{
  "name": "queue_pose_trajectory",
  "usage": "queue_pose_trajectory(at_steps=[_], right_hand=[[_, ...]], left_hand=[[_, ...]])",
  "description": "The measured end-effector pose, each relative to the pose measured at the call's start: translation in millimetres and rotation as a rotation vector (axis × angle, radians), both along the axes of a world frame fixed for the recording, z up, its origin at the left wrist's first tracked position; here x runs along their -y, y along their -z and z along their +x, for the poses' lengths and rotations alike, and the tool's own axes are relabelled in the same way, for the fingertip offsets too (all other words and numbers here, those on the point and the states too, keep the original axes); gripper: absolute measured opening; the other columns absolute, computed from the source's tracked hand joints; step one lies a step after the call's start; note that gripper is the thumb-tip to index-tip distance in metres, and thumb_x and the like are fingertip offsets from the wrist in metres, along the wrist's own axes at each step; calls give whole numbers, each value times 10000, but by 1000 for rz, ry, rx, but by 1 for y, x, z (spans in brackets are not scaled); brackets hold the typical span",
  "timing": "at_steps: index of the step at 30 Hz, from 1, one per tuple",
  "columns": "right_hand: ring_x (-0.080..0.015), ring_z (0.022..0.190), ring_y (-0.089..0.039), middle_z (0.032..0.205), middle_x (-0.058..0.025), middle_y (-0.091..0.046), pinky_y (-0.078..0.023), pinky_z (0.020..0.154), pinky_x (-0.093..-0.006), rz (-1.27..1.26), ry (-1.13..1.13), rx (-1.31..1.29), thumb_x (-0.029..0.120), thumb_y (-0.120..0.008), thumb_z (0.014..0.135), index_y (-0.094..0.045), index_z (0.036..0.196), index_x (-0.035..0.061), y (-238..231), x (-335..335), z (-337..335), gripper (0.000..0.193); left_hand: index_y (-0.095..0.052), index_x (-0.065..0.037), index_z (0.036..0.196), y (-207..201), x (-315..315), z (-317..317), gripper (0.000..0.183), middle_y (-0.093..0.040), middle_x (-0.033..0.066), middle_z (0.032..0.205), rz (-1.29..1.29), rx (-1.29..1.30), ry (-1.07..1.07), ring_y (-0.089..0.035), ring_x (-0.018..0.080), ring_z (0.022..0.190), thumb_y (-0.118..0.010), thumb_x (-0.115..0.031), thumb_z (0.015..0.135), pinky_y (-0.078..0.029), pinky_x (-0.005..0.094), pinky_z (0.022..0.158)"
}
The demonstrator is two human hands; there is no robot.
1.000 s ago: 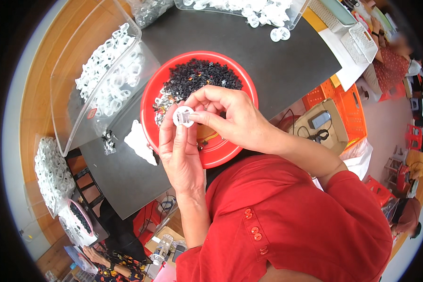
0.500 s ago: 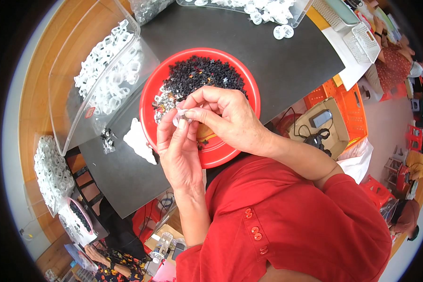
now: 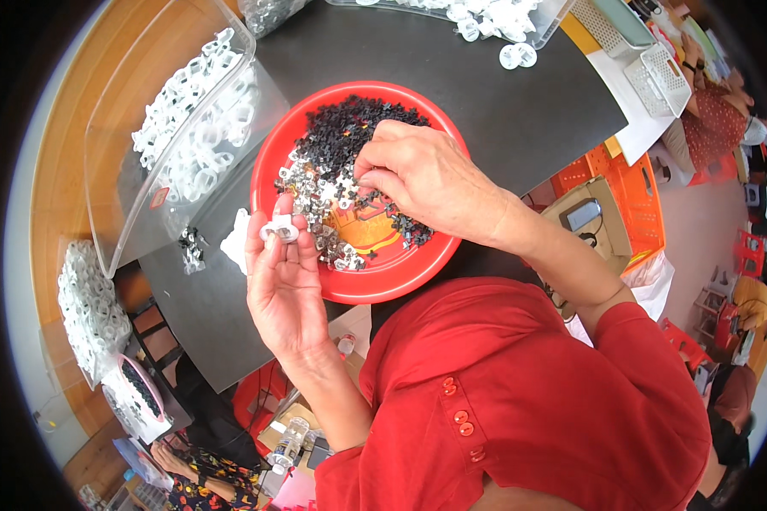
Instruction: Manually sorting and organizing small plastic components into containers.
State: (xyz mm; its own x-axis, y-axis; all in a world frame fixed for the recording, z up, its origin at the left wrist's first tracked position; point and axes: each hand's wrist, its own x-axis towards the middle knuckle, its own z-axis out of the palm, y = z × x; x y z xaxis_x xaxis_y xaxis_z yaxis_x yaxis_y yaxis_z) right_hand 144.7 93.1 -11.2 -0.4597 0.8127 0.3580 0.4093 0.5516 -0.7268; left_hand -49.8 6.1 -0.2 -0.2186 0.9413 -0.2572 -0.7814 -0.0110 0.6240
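Note:
A small white plastic part (image 3: 279, 228) rests across the fingers of my left hand (image 3: 288, 289), steadied by the thumb, at the left rim of a red basin (image 3: 445, 128). My right hand (image 3: 435, 179) reaches into the basin with thumb and fingertips pinched together; what they hold, if anything, is hidden. Under those fingertips lie small clear and silvery pieces (image 3: 320, 200). A heap of small black pieces (image 3: 341, 128) fills the far side of the basin, and some more black bits (image 3: 413, 230) lie at its right.
A clear bin (image 3: 102, 170) of white ring-like parts (image 3: 200, 128) stands at left. White round parts (image 3: 518, 56) lie by another clear tray (image 3: 562, 17) at the back. White cloth (image 3: 235, 243) and a small pile of pieces (image 3: 193, 249) are beside the basin. Other people sit around.
My hands have come apart. The left moved left and down with the white part; the right moved off it, down to the small pieces in the basin.

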Motion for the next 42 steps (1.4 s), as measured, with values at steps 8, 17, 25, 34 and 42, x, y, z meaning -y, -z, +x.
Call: queue_pose_trajectory(at_steps=[8,17,25,34,42], right_hand=[[-227,804,-581,798,-56,-545,-412,713,-367,226,-36,236,101,-673,770,-639,812,73,4,4,-15,61],[-183,813,-583,756,-37,-552,-374,704,-338,444,-217,510,134,-628,751,-641,746,55,-10,-1,-24,80],[-226,695,-585,748,-80,-591,-384,692,-347,468,-262,484,128,-604,792,-643,753,37,0,-13,-20,106],[-82,734,-625,781,-79,-684,-499,651,-252,-717,-166,-340,211,-628,905,-700,945,-32,-12,5,-9,256],[-63,808,-611,883,-46,-681,-506,722,-219,-952,-181,-444,185,-630,926,-678,1006,-35,-27,20,-6,239]], left_hand=[[-423,14,1322,-5,2,9,397,-470,198,1360,-61,-267,2,-606,196,1025,-517,-38,940,-526,293,897],[-594,-7,1115,-7,4,21,218,-581,161,1255,-24,-592,-91,-620,114,882,-610,-47,902,-524,240,783],[-604,-24,1038,-2,5,24,139,-621,125,1173,-13,-694,-107,-600,88,847,-613,-77,909,-506,232,782],[-625,-6,1038,5,4,37,138,-614,21,967,6,-950,-74,-558,57,841,-616,-28,902,-461,209,720],[-659,-19,981,4,4,48,143,-646,93,997,188,-1287,-278,-617,161,848,-664,-4,839,-490,256,701]])
